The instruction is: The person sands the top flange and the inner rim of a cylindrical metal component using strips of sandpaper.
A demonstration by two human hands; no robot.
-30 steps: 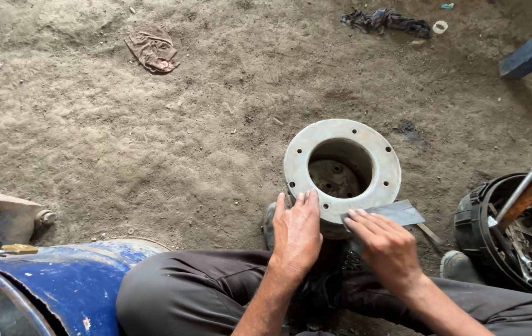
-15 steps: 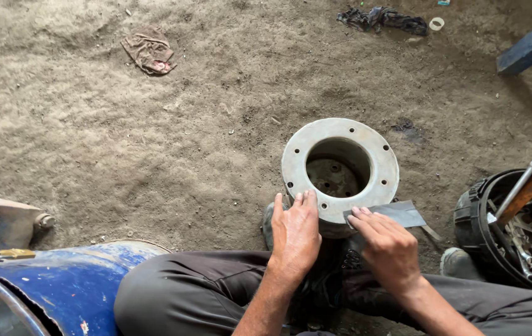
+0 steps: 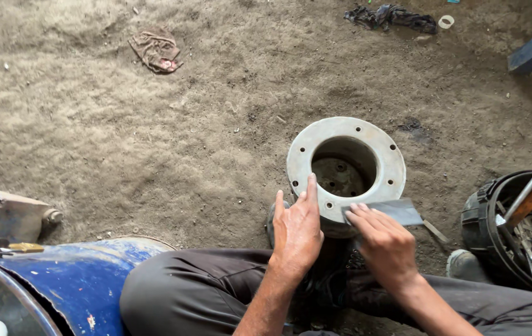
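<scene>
Seated on dirt floor [image 3: 123, 143], knees drawn up. Grey metal flange ring [image 3: 345, 163] stands on a housing just ahead of the knees, bolt holes around its rim.

Left hand [image 3: 296, 229]: flat, fingers extended and together, forefinger lying on the near rim of the ring. Grips nothing, only steadies.

Right hand [image 3: 385, 244]: fingers curled down onto a grey abrasive sheet [image 3: 390, 211], pressing it against the ring's near-right rim.

Risks, as judged: the sheet could skid off the narrow rim under pressure, taking the fingertips onto the metal edge. The ring is braced by one flat hand only, so a hard stroke might shift or tip it. Grit may fall into the bore.

Containers: ring's bore shows a dark rusted part deep inside. Black bucket [image 3: 496, 249], right of the ring, holds spanners and a long-handled tool leaning out. Blue drum [image 3: 73, 280], well left of the ring; contents not visible.
</scene>
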